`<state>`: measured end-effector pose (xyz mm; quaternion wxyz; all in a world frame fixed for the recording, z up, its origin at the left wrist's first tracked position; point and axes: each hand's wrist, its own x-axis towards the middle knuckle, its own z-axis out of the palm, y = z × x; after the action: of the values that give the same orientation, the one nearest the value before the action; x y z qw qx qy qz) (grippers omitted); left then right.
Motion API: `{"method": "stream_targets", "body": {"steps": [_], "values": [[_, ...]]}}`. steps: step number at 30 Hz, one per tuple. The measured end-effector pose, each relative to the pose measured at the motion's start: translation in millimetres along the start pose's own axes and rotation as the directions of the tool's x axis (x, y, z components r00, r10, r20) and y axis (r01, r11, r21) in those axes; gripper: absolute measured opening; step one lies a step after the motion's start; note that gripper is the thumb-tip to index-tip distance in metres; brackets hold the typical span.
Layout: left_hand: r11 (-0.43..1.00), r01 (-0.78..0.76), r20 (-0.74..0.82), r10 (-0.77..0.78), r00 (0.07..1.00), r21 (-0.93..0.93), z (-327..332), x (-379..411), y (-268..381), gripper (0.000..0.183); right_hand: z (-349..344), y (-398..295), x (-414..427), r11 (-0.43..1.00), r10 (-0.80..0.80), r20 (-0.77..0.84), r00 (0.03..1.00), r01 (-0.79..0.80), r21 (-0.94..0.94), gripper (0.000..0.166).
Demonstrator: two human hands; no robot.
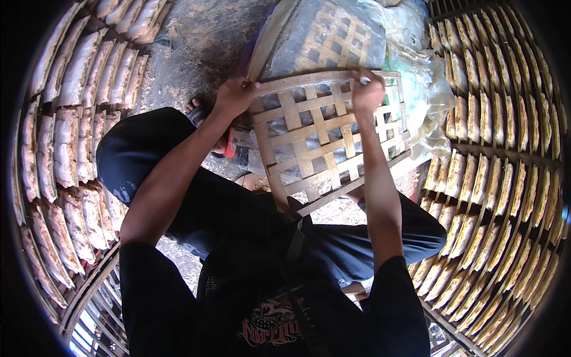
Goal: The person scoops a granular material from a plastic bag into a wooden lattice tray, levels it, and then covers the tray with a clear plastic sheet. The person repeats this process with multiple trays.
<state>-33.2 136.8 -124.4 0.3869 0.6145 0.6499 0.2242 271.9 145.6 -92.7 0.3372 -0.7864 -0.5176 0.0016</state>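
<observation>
A woven bamboo lattice tray (pixel 319 118) with a flat wooden rim is tilted over my lap, between my knees. My left hand (pixel 236 96) pinches the tray's far left corner between thumb and fingers. At the far rim, right of its middle, my right hand (pixel 368 91) is curled, fingertips against the rim; whether it grips the rim or something small is unclear. Just beyond the tray lies a second lattice tray (pixel 341 38), partly covered by a greyish translucent sheet (pixel 285 53). Crumpled clear plastic (pixel 428 89) spreads beside both trays on the right.
Racks of bamboo slats bearing rows of pale, crusted slabs rise at the left (pixel 67 147) and right (pixel 486 178). A worn floor (pixel 192 35) shows ahead on the left. A sandalled foot (pixel 196 111) is near my left forearm, beside a red item (pixel 230 145).
</observation>
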Motion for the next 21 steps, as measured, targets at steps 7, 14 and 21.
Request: {"method": "stream_targets", "body": {"steps": [7, 14, 21], "values": [[1.0, -0.005, -0.037, 0.005, 0.999, -0.009, 3, 1, 2, 0.034, 6, 74, 16, 0.934, -0.06, 0.052, 0.997, 0.074, -0.35, 0.023], [0.998, 0.019, -0.028, -0.02, 0.999, -0.052, 4, -1, 6, 0.032, 28, 101, 20, 0.908, -0.265, -0.003, 0.964, 0.249, -0.336, 0.017], [0.999, 0.044, 0.008, -0.044, 0.999, -0.009, 1, -1, 5, 0.036, 23, 82, 17, 0.853, -0.372, -0.004, 0.928, 0.341, -0.395, 0.014]]}}
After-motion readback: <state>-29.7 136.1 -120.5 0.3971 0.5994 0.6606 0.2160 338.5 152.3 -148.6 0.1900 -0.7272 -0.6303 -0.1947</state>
